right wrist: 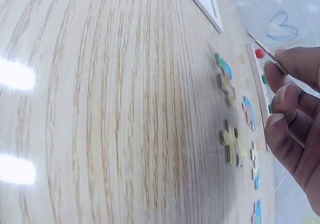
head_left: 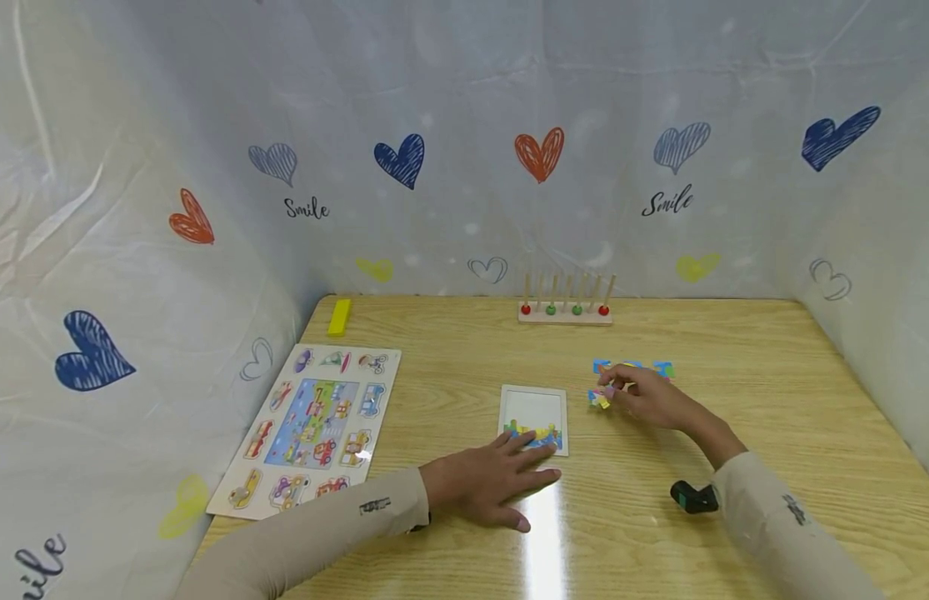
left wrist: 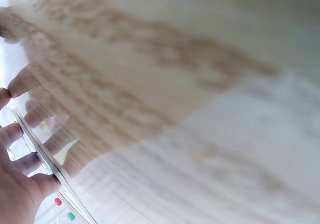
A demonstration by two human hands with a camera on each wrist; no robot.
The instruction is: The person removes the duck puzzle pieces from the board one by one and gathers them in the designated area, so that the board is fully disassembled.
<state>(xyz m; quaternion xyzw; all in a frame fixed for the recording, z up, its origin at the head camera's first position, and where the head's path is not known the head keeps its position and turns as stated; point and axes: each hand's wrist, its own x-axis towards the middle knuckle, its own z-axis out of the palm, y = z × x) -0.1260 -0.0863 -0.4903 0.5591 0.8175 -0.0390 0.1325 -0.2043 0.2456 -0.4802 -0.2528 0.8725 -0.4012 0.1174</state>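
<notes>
A small white puzzle tray (head_left: 512, 400) lies in front of me, with joined blue, yellow and green pieces (head_left: 539, 433) along its near end. My left hand (head_left: 494, 485) rests over that end with fingers spread; in the left wrist view its fingertips are at the edge of the tray (left wrist: 45, 160). To the right of the tray, my right hand (head_left: 651, 398) pinches a thin jigsaw piece (right wrist: 266, 50) edge-on between thumb and index finger. Below that hand, several loose jigsaw pieces (right wrist: 232, 145) lie on the wood, partly hidden by it in the head view.
A larger vehicle picture board (head_left: 389, 367) lies on the left of the table. Behind it is a yellow block (head_left: 340, 317). A wooden peg stand (head_left: 565, 318) with red and green beads stands at the back. A black object (head_left: 693, 497) sits by my right wrist.
</notes>
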